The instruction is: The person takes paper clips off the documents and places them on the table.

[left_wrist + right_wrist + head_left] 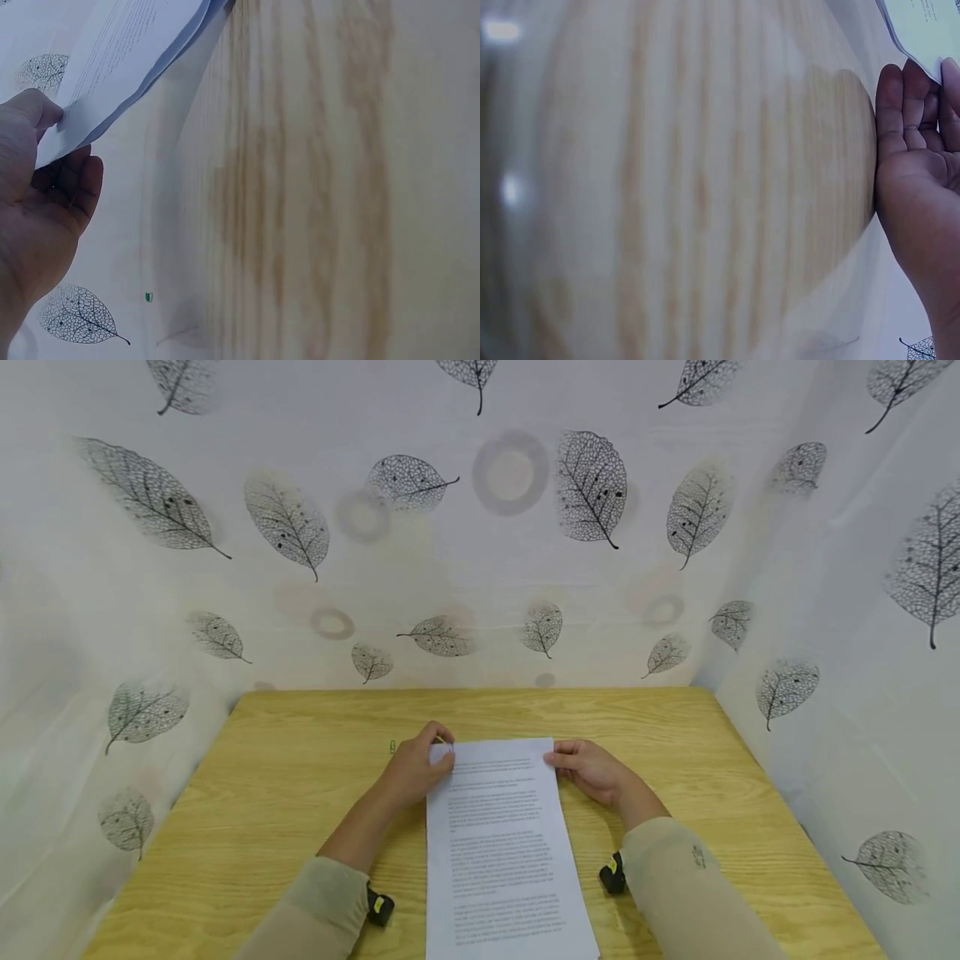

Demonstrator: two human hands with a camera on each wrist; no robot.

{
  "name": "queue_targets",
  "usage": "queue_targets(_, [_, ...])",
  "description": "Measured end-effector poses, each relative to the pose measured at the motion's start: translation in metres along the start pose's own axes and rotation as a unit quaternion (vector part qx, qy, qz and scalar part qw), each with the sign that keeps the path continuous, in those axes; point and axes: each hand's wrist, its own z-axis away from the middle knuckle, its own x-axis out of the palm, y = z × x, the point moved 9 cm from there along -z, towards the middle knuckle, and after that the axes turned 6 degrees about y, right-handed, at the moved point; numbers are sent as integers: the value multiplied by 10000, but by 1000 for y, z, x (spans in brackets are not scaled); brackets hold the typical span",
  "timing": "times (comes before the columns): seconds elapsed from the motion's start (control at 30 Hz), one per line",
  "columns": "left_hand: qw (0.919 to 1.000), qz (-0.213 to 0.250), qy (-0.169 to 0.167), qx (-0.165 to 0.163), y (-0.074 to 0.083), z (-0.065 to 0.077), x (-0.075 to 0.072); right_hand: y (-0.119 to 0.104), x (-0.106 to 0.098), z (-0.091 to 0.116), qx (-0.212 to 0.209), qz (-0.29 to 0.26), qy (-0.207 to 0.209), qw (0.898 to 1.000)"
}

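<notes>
A stack of printed paper sheets (495,843) lies lengthwise on the wooden table, its loose edges showing in the left wrist view. My left hand (414,767) pinches the top left corner, thumb above the paper (127,67) and curled fingers beneath. At the top right corner my right hand (596,772) holds the sheets between thumb and fingers; the right wrist view catches only a bit of that paper (922,34). A small dark green paper clip (392,747) rests on the table just left of my left hand.
The light wood table (285,760) ends at a curtain (510,560) printed with leaves, which also hangs along both sides. A black strap device (380,907) sits at the left cuff and another (612,874) at the right cuff.
</notes>
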Motion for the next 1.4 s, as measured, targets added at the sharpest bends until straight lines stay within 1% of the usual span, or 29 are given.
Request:
queue_targets(0.1, [10000,-11,-56,-9,-2,0,0,0,1,-1,-12,55,-20,10000])
queue_targets(0.2, [9999,-59,-137,-6,-3,1,1,1,0,-1,42,66,47,10000])
queue_targets(0.33, [9997,-132,-189,99,-1,2,0,1,-2,-2,60,108,94,9999])
queue_targets(0.43, [9995,-175,-178,181,2,3,-1,1,-3,-2,48,143,96,9998])
queue_targets(0.7, [9973,-552,-90,470,6,3,-1,3,-2,-2,76,130,97,9998])
queue_targets(0.87, [9958,-709,-88,580,10,4,-2,4,-1,-1,62,208,59,9997])
queue_targets(0.97, [9955,-777,-69,536,9,4,-2,4,-1,-1,91,188,87,9997])
queue_targets(1.13, [9963,-772,34,364,2,3,-6,2,0,0,74,198,118,9997])
queue_targets(1.23, [9973,-657,69,327,0,2,-10,0,0,1,14,227,117,9997])
queue_targets(1.4, [9980,-511,1,361,1,4,-13,0,0,1,8,224,88,9997])
